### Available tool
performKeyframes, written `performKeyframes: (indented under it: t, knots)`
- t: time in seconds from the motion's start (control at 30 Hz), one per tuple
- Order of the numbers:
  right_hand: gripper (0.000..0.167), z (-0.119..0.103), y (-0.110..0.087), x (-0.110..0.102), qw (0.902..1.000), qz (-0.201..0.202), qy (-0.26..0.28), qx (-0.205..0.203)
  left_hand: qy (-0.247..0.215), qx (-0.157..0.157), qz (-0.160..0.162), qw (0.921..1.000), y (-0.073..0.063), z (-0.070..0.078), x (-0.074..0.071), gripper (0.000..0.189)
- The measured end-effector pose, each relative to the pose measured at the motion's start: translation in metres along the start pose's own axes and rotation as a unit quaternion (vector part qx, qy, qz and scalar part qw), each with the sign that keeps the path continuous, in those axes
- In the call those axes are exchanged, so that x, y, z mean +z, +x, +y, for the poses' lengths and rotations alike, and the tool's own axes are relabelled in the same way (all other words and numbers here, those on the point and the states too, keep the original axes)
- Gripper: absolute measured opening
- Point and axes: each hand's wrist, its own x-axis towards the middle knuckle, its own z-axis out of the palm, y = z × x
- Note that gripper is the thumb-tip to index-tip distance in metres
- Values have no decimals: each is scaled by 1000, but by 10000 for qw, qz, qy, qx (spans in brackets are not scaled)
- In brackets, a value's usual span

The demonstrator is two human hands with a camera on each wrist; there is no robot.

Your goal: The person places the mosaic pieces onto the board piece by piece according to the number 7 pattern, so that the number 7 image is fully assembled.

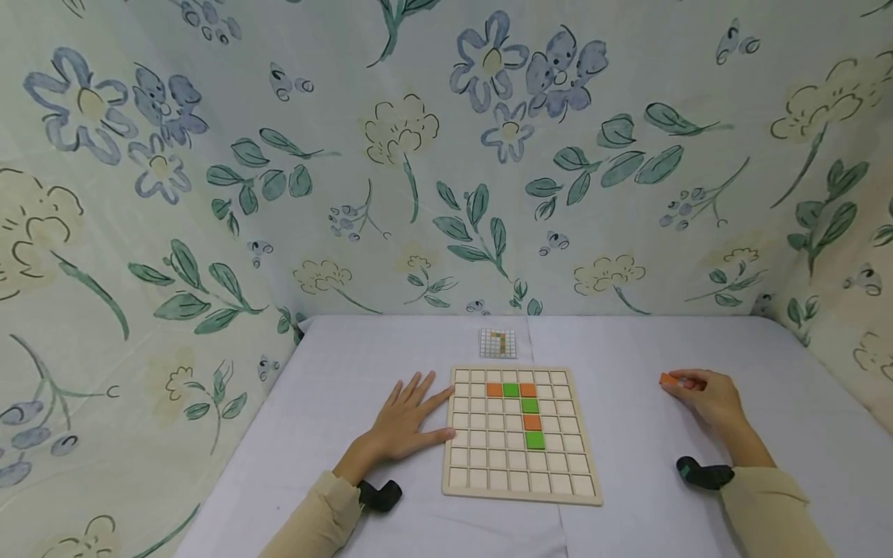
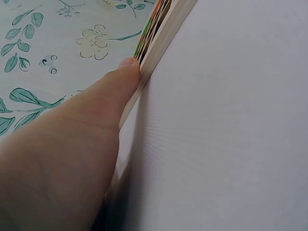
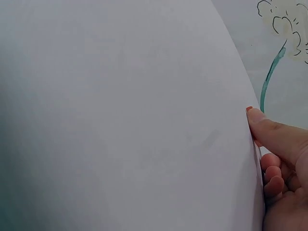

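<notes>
A pale wooden grid board (image 1: 488,483) lies on the white table. Orange and green square tiles (image 1: 530,406) fill several of its cells, three in a row and more running down from the row's right end. My left hand (image 1: 405,422) is spread flat on the cloth, thumb (image 2: 127,79) and index fingertip at the board's left edge. To the right of the board, my right hand (image 1: 711,395) pinches an orange tile (image 1: 668,379) between thumb and fingers. In the right wrist view only slivers of that orange tile (image 3: 249,109) show by the thumb.
Behind the board lies a small card (image 1: 498,343) printed with a grid and a coloured pattern. Flower-print cloth (image 1: 446,155) hangs behind the table and at both sides. A black wrist device (image 1: 705,473) is worn on each arm.
</notes>
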Motion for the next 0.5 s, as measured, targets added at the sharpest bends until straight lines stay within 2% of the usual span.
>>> performKeyframes:
  t: [0.5]
  knots:
    - [47, -3, -1, 0, 9998, 78, -73, -167, -17, -3, -20, 10000, 0, -2, 1, 81]
